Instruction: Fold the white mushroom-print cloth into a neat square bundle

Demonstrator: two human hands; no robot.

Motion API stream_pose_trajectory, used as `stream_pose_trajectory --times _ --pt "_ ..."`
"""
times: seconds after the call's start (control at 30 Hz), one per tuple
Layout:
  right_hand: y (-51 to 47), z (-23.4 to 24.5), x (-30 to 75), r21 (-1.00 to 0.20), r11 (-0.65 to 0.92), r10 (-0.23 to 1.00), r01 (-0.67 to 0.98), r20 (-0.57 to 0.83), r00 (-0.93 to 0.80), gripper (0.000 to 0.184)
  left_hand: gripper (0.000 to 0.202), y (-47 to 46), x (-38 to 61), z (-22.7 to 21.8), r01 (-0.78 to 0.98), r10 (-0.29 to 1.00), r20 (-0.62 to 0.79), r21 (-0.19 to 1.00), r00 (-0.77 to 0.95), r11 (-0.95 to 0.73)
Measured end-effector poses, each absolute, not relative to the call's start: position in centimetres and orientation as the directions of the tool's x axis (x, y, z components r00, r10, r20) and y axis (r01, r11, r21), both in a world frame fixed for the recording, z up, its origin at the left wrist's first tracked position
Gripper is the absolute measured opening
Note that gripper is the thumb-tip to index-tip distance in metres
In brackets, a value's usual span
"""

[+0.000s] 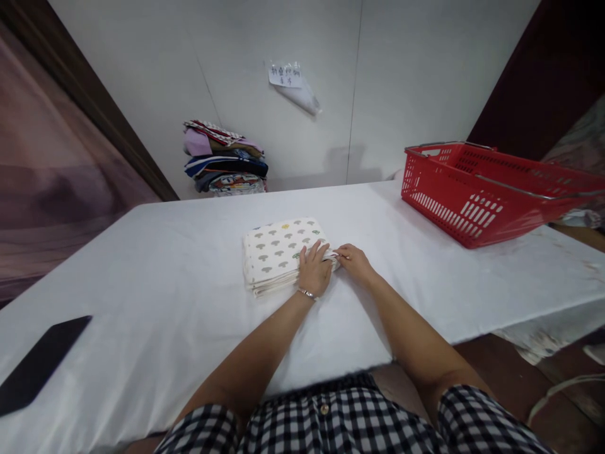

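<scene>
Tabletop [189, 252], one, draped in white, spans the frame from left to right. One red basket [439, 195] sits on it at the upper right, tilted, with nothing showing inside from this angle. One stack of clothes [227, 161] stands against the wall at the upper left; it has several folded layers, too tightly packed to count.

One folded cloth [276, 249], cream with small tree prints, lies at the centre of the frame, well apart from the basket and the stack. It looks light, soft and limp, folded into several layers that would likely slide apart or sag if lifted by a single corner. Taking hold across the whole thickness at the short right edge, or supporting it from below, seems the safer way.

Two hands are on it. The left hand [314, 270] lies flat with fingers spread on the cloth's right end, its grip open and only pressing. The right hand [355, 260] meets the right edge, its grip seemingly pinched shut on the layers there.

One black phone [40, 362] lies at the lower left. One paper note [286, 75] hangs on the wall. One bracelet [307, 294] circles the left wrist.
</scene>
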State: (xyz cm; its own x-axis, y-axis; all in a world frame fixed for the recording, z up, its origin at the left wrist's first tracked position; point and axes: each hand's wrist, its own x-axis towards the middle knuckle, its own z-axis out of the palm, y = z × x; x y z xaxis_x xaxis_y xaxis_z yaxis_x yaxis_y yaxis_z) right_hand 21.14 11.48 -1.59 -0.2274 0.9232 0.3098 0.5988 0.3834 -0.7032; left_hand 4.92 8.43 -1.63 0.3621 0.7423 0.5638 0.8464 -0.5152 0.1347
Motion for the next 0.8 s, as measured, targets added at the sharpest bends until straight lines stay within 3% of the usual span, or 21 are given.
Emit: stream_pose_trajectory --times 0.17,0.47,0.8 --pt "11.2 -1.1 21.2 -0.617 0.378 0.926 0.691 0.238 -0.294 0.025 0.021 8.3 5.0 -1.6 0.853 0.759 0.547 0.145 0.352 -0.501" --pt "10.3 0.0 21.2 -0.672 0.431 0.893 0.603 0.221 -0.392 0.016 0.023 7.6 4.6 -1.3 0.851 0.802 0.462 0.167 0.379 -0.498" --pt "10.4 -0.3 21.2 -0.67 0.368 0.926 0.645 0.202 -0.319 0.019 0.021 7.6 2.1 1.0 0.816 0.827 0.428 0.28 0.365 -0.505"
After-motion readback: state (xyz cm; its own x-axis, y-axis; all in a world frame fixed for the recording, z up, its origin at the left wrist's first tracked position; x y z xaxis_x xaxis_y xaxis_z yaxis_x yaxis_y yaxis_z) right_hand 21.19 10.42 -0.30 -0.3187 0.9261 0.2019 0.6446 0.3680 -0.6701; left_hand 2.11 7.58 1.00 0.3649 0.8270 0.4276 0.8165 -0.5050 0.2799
